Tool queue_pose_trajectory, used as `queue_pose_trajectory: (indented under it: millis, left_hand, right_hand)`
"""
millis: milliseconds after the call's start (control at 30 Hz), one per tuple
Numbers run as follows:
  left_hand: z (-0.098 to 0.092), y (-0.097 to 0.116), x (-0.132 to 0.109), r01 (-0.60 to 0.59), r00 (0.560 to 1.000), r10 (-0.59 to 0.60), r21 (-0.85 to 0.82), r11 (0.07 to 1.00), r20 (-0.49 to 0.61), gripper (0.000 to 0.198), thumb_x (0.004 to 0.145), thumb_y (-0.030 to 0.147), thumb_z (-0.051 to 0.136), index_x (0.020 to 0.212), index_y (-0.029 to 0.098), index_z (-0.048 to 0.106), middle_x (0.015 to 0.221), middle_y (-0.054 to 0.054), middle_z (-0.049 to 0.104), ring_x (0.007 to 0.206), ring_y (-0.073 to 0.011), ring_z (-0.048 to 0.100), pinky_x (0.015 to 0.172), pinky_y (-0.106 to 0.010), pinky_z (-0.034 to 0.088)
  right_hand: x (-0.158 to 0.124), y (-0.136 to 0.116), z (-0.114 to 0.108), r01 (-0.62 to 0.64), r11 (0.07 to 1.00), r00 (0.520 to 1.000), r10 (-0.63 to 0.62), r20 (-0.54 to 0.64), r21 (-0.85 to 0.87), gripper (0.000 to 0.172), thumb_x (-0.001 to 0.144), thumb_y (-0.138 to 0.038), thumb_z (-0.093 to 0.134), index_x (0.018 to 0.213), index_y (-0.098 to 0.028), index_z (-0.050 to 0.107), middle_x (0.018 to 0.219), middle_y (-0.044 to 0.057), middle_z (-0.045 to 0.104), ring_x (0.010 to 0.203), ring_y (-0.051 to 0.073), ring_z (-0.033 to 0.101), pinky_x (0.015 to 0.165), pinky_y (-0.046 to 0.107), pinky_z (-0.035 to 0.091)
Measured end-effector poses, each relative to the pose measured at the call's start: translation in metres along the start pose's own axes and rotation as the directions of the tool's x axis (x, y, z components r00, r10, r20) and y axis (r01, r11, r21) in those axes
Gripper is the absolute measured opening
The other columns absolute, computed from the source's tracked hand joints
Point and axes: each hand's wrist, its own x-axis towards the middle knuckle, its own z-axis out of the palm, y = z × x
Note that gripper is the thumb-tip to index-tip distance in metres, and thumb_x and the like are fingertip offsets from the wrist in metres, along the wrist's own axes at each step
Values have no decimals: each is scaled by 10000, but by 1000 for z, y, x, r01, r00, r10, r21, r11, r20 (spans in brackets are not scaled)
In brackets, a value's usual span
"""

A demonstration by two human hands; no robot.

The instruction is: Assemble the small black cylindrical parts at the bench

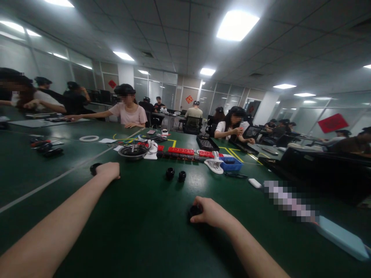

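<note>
My right hand rests low over the green table, its thumb and fingers curled round a small black round piece. Further left, my left hand is closed against another black round piece, which sticks out at the hand's left side; the fingertips there are hidden. Between the hands and farther back, two more glossy black round pieces, a left one and a right one, stand side by side on the table, touched by neither hand. Their exact kind is too small to make out.
Behind lie a metal bowl with dark cables, red strips, white clamp-like stands and a blue bin. Black items sit at left. A light-blue case lies at right. Co-workers sit across the table.
</note>
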Motion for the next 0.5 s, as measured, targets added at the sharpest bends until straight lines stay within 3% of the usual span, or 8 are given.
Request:
queue_pose_trajectory:
  millis: [100,233,367,500]
  left_hand:
    - [-2,4,0,39,999,-39,27,999,22,229,842,294,476,965,112,540,955,-60,567,864,-200,555,676,-331,468]
    - [-2,9,3,98,995,-100,76,992,12,222,837,284,494,988,126,538,1008,-57,546,919,-204,530,729,-358,458]
    - [1,15,6,170,984,-162,120,978,-72,246,772,222,564,984,99,549,1084,-123,514,1044,-281,447,778,-420,400]
    - [-3,23,0,117,979,-94,117,986,-183,384,674,198,634,1003,27,533,1108,-231,480,1059,-375,399,763,-448,360]
  right_hand:
    - [0,1,0,6,1000,1000,-6,-1,-5,409,574,-418,680,912,-228,549,874,22,599,774,190,567,576,234,395]
    - [0,1,0,-4,1000,1000,3,-4,-24,424,566,-421,682,922,-229,553,881,23,601,781,193,566,581,236,394]
    - [0,2,0,-6,999,1000,6,1,-34,432,567,-422,681,933,-229,556,893,25,604,790,194,565,599,239,398]
    - [0,2,1,-2,1000,1000,3,3,-23,441,569,-429,679,943,-232,553,904,29,602,799,199,566,596,240,400]
